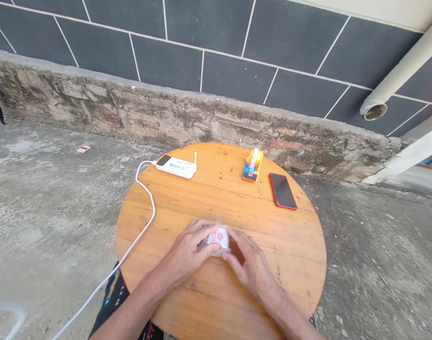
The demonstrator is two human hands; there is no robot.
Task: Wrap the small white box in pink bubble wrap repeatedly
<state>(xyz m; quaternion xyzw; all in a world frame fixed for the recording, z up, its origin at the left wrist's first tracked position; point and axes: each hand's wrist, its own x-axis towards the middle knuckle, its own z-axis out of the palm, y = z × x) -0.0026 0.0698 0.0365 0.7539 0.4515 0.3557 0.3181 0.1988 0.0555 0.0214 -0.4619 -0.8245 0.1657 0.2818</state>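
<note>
A small white packet with red print (220, 237), in what looks like clear plastic, lies near the middle of the round wooden table. A clear strip stands up from its far edge. My left hand (194, 243) grips the packet's left side, fingers over the far part and thumb at the near part. On the right side, my right hand (249, 262) curls round it, forefinger at the far corner and thumb at the near corner. The fingers cover the packet's sides.
On the wooden table (209, 198) are a white device (177, 166) with a cable (150, 191), a yellow and blue tape dispenser (253, 165) and a red-edged phone (283, 191). Behind stands a stone-based tiled wall (166, 113). A pipe (396, 78) juts at the right.
</note>
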